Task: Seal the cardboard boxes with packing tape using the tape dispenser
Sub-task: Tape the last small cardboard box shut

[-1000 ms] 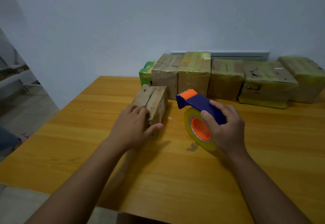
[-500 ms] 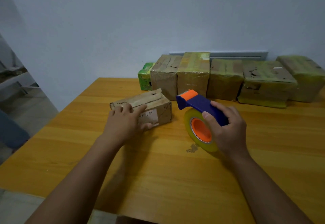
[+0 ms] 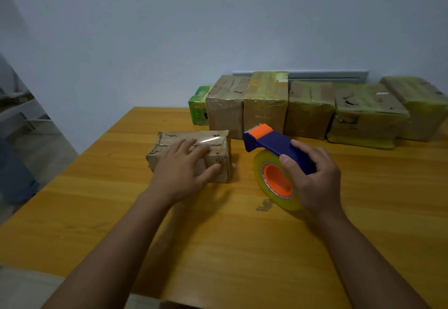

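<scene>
A small worn cardboard box (image 3: 167, 142) lies lengthwise on the wooden table (image 3: 218, 248), with a shiny strip of tape on its top. My left hand (image 3: 184, 170) rests flat on the box's top and near side, fingers spread over it. To its right, my right hand (image 3: 312, 177) grips the blue handle of the tape dispenser (image 3: 271, 142). The dispenser has an orange cutter head pointing at the box and a yellowish tape roll (image 3: 276, 182) on an orange core. A short gap separates the cutter from the box.
A row of several taped cardboard boxes (image 3: 308, 109) stands along the back wall, with a green carton (image 3: 197, 108) at its left end. The table's left edge drops to the floor. A scuff mark (image 3: 265, 205) lies below the roll.
My left hand has turned the small box from standing on end to lying lengthwise with a taped face up. The dispenser has barely moved.
</scene>
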